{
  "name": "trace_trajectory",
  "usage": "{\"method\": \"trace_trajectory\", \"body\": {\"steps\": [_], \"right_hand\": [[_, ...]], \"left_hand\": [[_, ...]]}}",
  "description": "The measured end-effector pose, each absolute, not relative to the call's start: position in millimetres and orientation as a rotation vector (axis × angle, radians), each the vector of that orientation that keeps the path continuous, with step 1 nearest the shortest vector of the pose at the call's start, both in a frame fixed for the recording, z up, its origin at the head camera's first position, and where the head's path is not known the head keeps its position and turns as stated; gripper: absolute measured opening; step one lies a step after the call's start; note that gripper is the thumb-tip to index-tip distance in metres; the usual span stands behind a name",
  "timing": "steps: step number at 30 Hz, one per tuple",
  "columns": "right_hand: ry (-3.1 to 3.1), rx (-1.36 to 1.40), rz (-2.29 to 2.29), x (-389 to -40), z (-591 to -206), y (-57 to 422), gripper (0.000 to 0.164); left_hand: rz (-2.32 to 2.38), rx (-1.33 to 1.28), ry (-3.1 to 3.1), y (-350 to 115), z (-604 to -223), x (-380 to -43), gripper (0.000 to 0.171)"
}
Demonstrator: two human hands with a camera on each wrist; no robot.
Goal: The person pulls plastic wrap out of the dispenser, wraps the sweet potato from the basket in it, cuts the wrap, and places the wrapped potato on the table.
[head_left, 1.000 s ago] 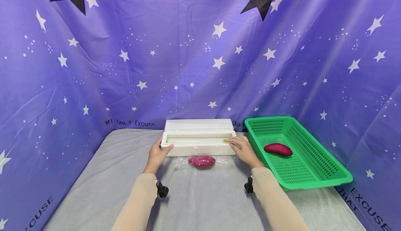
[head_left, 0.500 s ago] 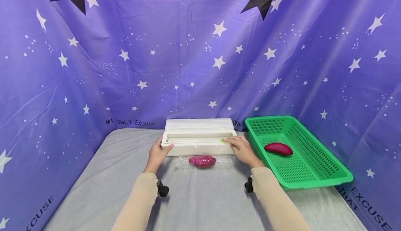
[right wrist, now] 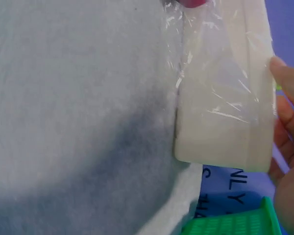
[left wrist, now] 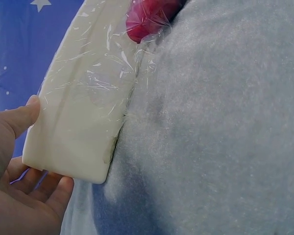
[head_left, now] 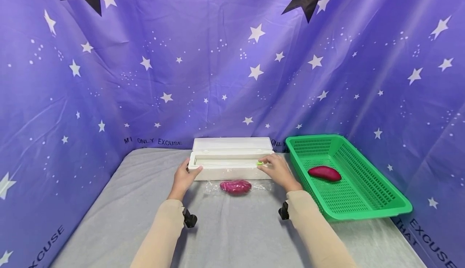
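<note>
A long white cling film dispenser (head_left: 229, 174) stands on the cloth with its lid (head_left: 232, 143) raised at the back. My left hand (head_left: 183, 179) grips its left end, thumb on the front top edge and fingers around the end, as the left wrist view shows. With thumb and forefinger, my right hand (head_left: 279, 172) pinches a small yellow-green slide cutter (head_left: 259, 163) near the right end of the front rim. Clear film (left wrist: 98, 73) hangs down the dispenser's front. Before it lies a purple-red sweet potato (head_left: 235, 187) under clear film, which spreads out flat on both sides.
At the right stands a green slotted basket (head_left: 367, 213) holding another sweet potato (head_left: 324, 173), unwrapped. Grey cloth (head_left: 232, 235) covers the table. A purple star-patterned curtain (head_left: 218, 78) rises behind and on both sides.
The right hand's fingers have shifted from lying over the cutter to pinching it with the fingertips. The cutter sits slightly further left than a second ago. The left hand keeps its grip.
</note>
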State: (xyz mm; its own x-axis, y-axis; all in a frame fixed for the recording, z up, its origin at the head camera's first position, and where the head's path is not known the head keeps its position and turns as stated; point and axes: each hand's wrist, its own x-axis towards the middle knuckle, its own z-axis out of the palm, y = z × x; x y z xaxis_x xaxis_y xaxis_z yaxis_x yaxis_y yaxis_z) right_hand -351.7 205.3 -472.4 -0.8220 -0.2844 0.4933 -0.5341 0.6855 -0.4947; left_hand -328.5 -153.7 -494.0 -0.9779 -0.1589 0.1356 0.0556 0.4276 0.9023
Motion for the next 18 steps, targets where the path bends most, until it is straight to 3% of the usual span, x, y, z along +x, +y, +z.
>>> {"method": "trace_trajectory", "body": {"steps": [18], "right_hand": [[-2.511,0.752,0.966,-356.6,-471.9,208.3,0.017]], "left_hand": [[-1.609,0.102,-2.482,-152.8,-493.6,-328.8,0.077]]}}
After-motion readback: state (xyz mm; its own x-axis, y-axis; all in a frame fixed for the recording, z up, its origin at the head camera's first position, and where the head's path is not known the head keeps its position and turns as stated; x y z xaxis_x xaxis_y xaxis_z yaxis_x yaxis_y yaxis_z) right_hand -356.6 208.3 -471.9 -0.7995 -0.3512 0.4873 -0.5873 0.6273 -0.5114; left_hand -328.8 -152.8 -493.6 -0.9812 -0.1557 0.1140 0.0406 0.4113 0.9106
